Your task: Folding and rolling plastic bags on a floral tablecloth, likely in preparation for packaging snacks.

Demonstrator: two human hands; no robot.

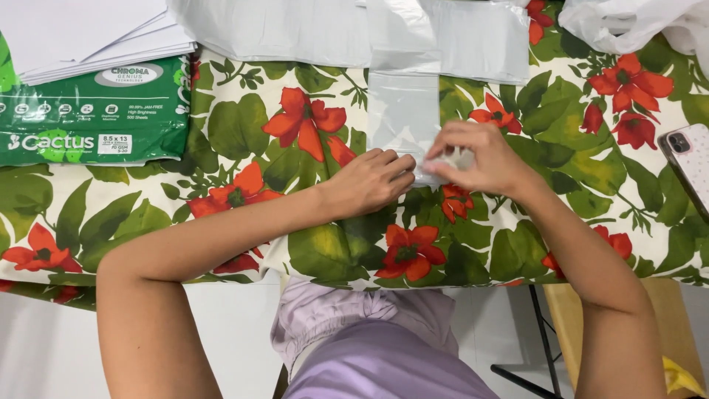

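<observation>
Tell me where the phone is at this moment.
In the head view, the phone lies at the far right edge of the flowered tablecloth, partly cut off by the frame, well to the right of the right hand.

Clear plastic bag [402,111] lies flat (near end pinched) on tablecloth.

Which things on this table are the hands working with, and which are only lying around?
In use: clear plastic bag, pinched at its near edge by the left hand and right hand.

Lying about: green paper ream, white sheets, phone, grey bags.
</observation>
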